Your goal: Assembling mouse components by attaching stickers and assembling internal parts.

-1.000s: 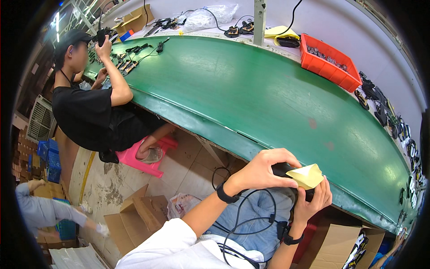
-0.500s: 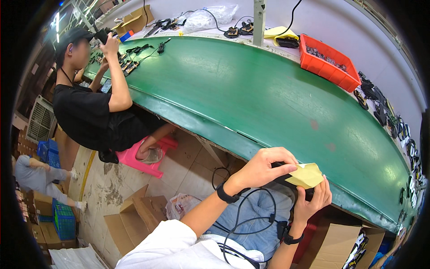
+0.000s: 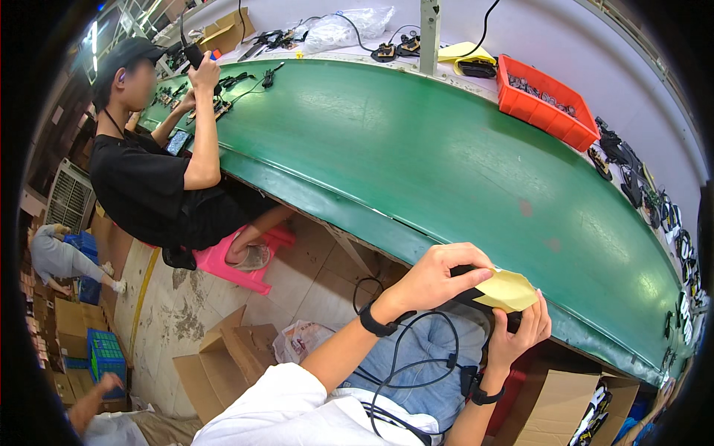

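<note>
My left hand (image 3: 440, 278), coming in over my lap, is closed with thumb and fingers at the left end of a yellow paper sheet (image 3: 509, 291). My right hand (image 3: 522, 331) is closed on the sheet's lower right edge. The sheet looks bent and hangs just off the front edge of the green table (image 3: 401, 167). Behind and under it shows a dark object (image 3: 468, 295), mostly hidden by the paper and my fingers; its kind cannot be made out. Both wrists wear black bands, and a black cable (image 3: 394, 353) loops across my lap.
At the table's far side stands a red bin (image 3: 547, 111) of small metal parts, with black cabled parts around it. A co-worker (image 3: 141, 178) sits at left on a pink stool (image 3: 230, 264), holding a dark device. Open cardboard boxes (image 3: 554, 409) flank my legs.
My hands stay nearly in place; the yellow sheet's upper edge curves more. The seated co-worker's raised hand has shifted right. Behind, one person has moved, and another person's arm appears at lower left.
</note>
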`<action>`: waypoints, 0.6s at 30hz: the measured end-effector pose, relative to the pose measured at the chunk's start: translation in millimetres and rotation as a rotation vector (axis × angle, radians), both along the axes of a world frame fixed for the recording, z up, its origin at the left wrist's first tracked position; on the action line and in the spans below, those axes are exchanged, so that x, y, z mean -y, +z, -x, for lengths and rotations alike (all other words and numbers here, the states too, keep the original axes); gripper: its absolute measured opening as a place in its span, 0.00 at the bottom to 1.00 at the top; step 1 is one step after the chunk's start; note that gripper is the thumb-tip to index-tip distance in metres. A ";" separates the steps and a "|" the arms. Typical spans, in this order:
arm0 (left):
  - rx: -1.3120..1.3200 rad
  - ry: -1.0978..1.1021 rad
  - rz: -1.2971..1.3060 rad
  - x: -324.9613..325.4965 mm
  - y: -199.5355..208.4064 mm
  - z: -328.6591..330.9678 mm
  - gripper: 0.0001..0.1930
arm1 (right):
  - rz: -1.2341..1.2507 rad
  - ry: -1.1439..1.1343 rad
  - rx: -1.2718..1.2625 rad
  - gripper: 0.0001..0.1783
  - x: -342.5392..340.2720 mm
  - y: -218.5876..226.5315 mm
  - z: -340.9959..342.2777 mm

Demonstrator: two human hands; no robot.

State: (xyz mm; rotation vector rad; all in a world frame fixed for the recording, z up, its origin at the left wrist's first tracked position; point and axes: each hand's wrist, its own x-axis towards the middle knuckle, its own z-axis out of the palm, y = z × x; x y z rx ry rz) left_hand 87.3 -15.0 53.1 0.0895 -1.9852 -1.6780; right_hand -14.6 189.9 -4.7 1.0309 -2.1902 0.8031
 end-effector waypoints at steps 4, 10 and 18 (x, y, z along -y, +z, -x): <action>-0.003 0.006 -0.013 -0.3 1.5 -0.6 0.05 | -0.001 -0.002 0.002 0.33 0.2 0.0 -0.1; 0.020 0.013 -0.016 -0.5 3.1 -1.3 0.06 | -0.001 -0.008 0.000 0.33 0.7 0.7 -0.7; 0.036 0.010 -0.010 -0.5 2.6 -1.5 0.07 | 0.003 -0.008 -0.004 0.33 1.2 0.1 -0.2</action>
